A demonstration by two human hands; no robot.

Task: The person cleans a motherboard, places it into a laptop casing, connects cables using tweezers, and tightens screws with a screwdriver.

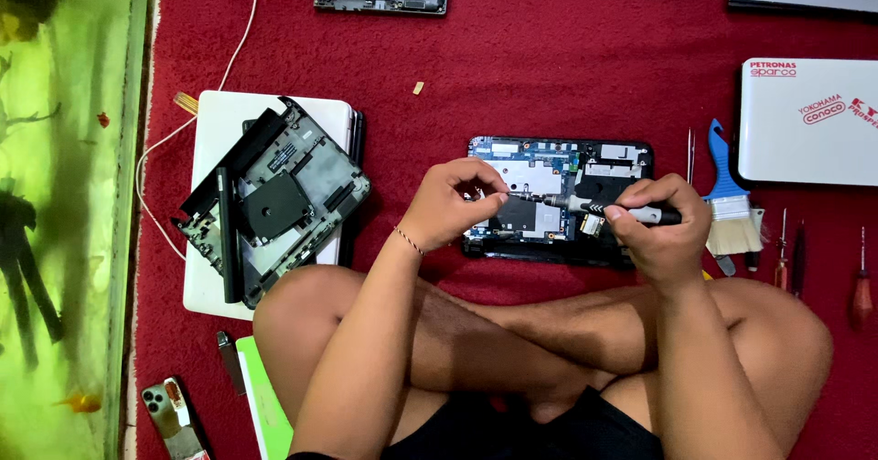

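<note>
Where hands (457,206) overlap, laptop board (535,172) half hidden.

You have open red carpet (549,67) far of the opened laptop (558,199); a brush (729,199) and screwdrivers (823,263) crowd its right, a stripped casing (274,199) its left.

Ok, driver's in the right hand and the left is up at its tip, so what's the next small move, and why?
Probably seat the tip squarely in the screw and turn. The right hand grips the screwdriver lying nearly flat across the opened laptop, while the left hand pinches at the tip over the board. The screw head itself is hidden.
</note>
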